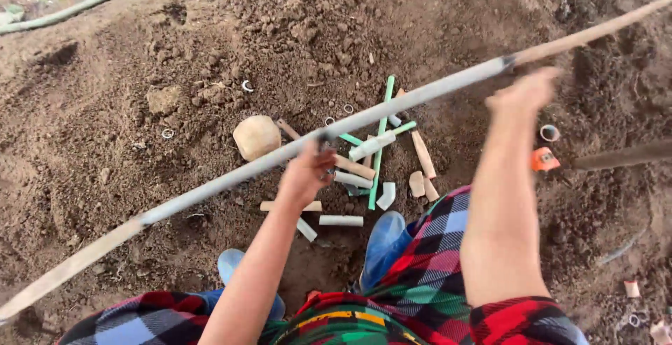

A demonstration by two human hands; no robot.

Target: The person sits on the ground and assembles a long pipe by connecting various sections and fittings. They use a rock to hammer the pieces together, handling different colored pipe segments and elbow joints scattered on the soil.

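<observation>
Spanning the frame corner to corner, a long thin pipe, grey along its middle and mud-caked tan toward both ends (392, 107), runs from lower left up to the right edge, above the ground. Left hand (305, 175) is wrapped around its grey middle section, fingers curled closed on it. Right hand (526, 93) sits just under the pipe near a dark joint band; it is motion-blurred, so cannot tell whether the fingers grip or only touch.

Open room: loose brown tilled soil (126, 58) lies bare to the left and lower right. Clumped clods rise at top centre. A green hose (77, 5) curves along the upper left edge.

Below the pipe, a scatter of short cut pipe pieces, white, tan and green (378, 150), lies between the hands, several crossing one another. A rounded pale stone (256, 136) rests just left of them. Small rings dot the soil nearby. An orange, blocky object (544, 159) and a short white pipe ring (549, 132) sit to the right, near a dark blurred bar (623, 155).

Bottom edge: blue rubber boots (383, 243), red-green-blue plaid fabric (427, 275), bare forearms.
</observation>
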